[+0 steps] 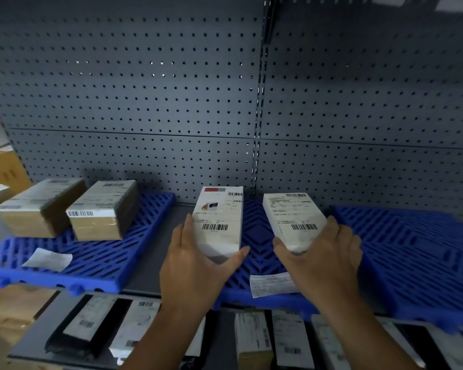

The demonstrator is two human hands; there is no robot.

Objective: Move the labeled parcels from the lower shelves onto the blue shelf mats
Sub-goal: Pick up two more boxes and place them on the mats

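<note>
**A:** How many parcels are up on the mats?

**B:** Four. The outer brown parcel (40, 206) and the inner brown parcel (104, 209) sit just beside each other on the left mat (96, 263). The left white parcel (219, 220) and the right white parcel (292, 220) are over by the middle mat (257, 236).

**A:** And how many mats?

**B:** Three blue ones, as far as I can tell, counting the right mat (412, 249). A strip of bare upper shelf (155, 249) separates the left one from the middle one.

**A:** What are the hands doing?

**B:** Each holds one white parcel by its near end. The left hand (198, 263) grips the left white parcel, fingers along its left side and thumb at its right corner. The right hand (324, 257) grips the right white parcel, thumb on its left and fingers curled round its right edge.

**A:** Which way do they point?

**B:** Both lie label up, barcode nearest the person. The left one's long axis runs straight toward the pegboard wall (145, 102), and it straddles the middle mat's left edge. The right one is over the middle mat, its far end angled a little leftward. I cannot tell whether either rests on the mat or is lifted. The brown pair run near to far, far ends slanting right.

**A:** Anything else?

**B:** Two loose paper slips, one on the left mat (47, 259) and one on the middle mat (273, 284). More labeled parcels (137, 324) lie on the lower shelf (38, 329), at least five, though blur prevents an exact count.
</note>
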